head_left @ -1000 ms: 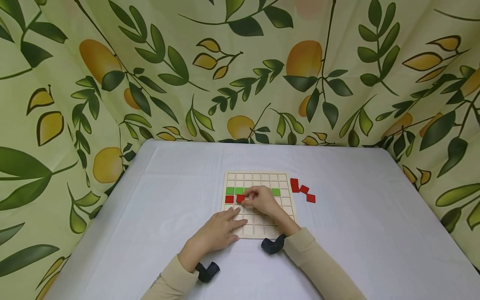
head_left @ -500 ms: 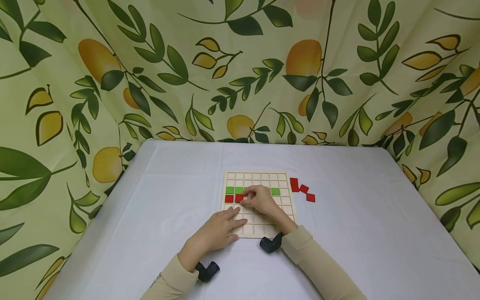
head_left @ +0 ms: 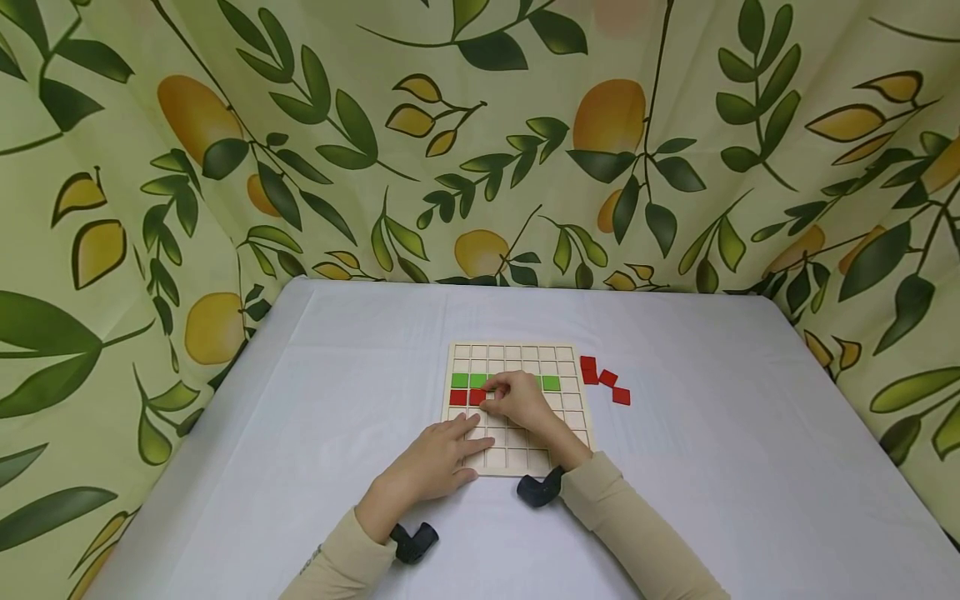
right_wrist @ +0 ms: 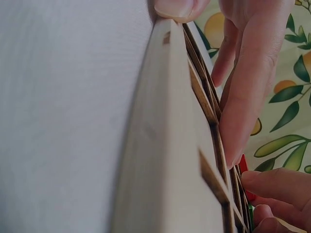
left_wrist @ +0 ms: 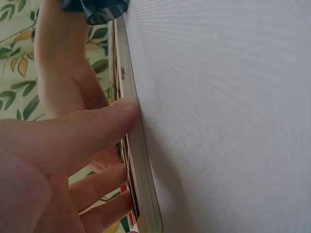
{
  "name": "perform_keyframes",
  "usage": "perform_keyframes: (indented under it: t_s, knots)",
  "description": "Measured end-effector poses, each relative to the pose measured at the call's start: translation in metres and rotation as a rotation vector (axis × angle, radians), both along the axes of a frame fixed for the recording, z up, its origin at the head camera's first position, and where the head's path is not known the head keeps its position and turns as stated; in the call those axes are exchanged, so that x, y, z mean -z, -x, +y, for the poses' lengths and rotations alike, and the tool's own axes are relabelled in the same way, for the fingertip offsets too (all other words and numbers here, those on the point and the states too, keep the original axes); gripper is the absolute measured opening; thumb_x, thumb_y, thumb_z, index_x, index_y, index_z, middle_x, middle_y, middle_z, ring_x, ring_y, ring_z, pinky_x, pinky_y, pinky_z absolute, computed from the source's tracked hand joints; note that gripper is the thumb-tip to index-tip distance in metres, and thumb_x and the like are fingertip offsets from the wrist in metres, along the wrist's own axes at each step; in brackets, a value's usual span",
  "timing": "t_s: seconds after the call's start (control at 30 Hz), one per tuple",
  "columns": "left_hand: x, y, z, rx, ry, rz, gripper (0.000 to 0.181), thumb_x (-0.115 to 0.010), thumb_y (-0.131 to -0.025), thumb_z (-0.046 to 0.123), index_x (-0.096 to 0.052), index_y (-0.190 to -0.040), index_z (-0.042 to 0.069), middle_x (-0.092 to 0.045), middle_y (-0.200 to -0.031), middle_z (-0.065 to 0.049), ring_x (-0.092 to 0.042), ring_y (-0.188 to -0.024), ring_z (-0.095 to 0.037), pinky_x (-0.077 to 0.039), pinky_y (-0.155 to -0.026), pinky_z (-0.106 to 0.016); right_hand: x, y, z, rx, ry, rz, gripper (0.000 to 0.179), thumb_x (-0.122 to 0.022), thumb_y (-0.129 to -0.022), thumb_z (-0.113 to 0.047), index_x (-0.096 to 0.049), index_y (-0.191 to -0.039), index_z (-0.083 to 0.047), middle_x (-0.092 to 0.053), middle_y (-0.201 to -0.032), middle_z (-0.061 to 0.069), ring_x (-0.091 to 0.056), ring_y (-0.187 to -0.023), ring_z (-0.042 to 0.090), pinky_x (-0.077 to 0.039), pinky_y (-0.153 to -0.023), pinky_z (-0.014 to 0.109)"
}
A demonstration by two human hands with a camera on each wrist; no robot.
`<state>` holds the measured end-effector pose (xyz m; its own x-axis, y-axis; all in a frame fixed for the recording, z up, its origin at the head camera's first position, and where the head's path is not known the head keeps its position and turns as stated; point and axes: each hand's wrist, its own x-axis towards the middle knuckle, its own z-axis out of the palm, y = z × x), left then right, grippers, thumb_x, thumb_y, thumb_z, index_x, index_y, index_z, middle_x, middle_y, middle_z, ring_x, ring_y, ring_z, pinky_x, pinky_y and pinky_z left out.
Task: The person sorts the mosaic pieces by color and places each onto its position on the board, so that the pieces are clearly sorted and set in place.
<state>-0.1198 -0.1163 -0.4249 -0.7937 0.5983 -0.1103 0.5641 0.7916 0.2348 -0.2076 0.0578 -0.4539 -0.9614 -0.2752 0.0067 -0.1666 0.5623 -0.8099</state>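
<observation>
A pale wooden grid board (head_left: 517, 458) lies on the table. My left hand (head_left: 427, 460) rests across its near left corner with fingers spread, and in the left wrist view the thumb (left_wrist: 114, 116) touches the board's edge. Over the middle of the grid, my right hand (head_left: 527, 404) pinches the right side of a red square tile (head_left: 477, 398), which sits in or right at a cell. Left of it another red tile (head_left: 458, 397) fills a cell. Behind runs a row of green tiles (head_left: 460, 381), its middle hidden by the right hand.
Several loose red tiles (head_left: 622, 396) lie just right of the board. White cloth (head_left: 360, 358) covers the table. A patterned curtain (head_left: 525, 208) hangs behind it and along both sides. Black wrist mounts (head_left: 415, 543) hang at both wrists.
The red tile in my right hand has shifted slightly left and down, from tilted over the cell to lined up with the neighbouring red tile. My left hand has stayed still.
</observation>
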Motion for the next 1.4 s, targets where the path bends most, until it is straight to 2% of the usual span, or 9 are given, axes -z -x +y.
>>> perform_keyframes:
  t_s: [0.9,1.13,1.4]
  knots:
    - [0.0,0.0,0.0005,-0.004,-0.021,-0.01,0.045,-0.064,-0.091,0.027,-0.058,-0.135,0.022,-0.045,-0.151,-0.013,-0.042,-0.141,-0.034,-0.042,-0.11,-0.049,0.0014,0.0002,0.0024,-0.01,0.029,-0.009,0.02,-0.077,-0.077,-0.006,-0.073,-0.097,0.0,-0.058,-0.063,0.004,-0.044,-0.054,0.007,-0.035,-0.049,0.017]
    - [0.0006,-0.0003,0.0002,-0.006,-0.015,-0.024,0.045,-0.063,-0.092,0.029,-0.057,-0.136,0.022,-0.044,-0.152,-0.012,-0.041,-0.142,-0.033,-0.042,-0.11,-0.05,-0.0019,-0.0016,0.0038,-0.011,0.046,-0.032,0.02,-0.076,-0.079,-0.006,-0.073,-0.097,0.0,-0.057,-0.064,0.003,-0.043,-0.055,0.007,-0.035,-0.049,0.017]
    - [0.0005,-0.0001,-0.0001,-0.014,-0.02,-0.027,0.045,-0.063,-0.092,0.028,-0.057,-0.136,0.023,-0.044,-0.152,-0.012,-0.041,-0.142,-0.033,-0.042,-0.11,-0.05,-0.008,-0.003,0.0089,-0.03,0.062,-0.018,0.018,-0.074,-0.08,-0.006,-0.073,-0.096,0.001,-0.061,-0.066,0.006,-0.045,-0.056,0.007,-0.035,-0.05,0.016]
